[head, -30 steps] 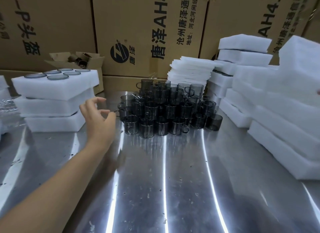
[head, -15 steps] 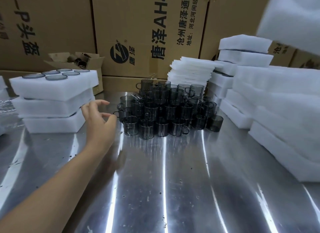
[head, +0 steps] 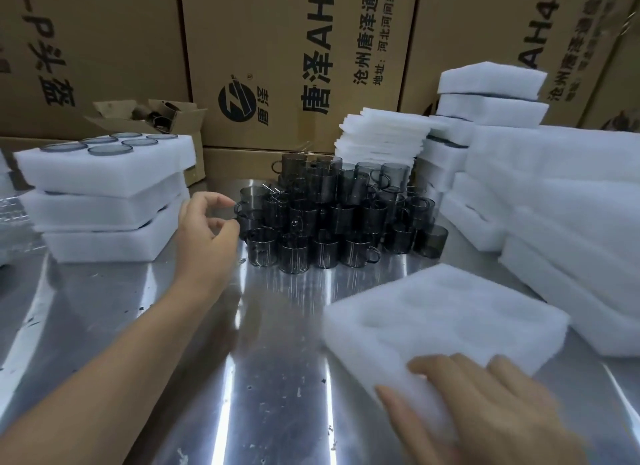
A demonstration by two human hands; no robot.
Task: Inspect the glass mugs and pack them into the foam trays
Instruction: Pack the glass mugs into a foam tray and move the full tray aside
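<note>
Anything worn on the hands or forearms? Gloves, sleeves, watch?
Nothing visible. Left hand and right hand are ungloved, no rings seen. Left forearm is bare to the frame edge: no sleeve, watch or band. Right hand is motion-blurred and its wrist barely shows.

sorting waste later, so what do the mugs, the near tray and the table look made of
The mugs: smoky grey glass, glossy and see-through. The near tray: white foam, matte, soft fuzzy surface with shallow hollows. The table: probably stainless steel, polished, mirroring long light streaks.
</note>
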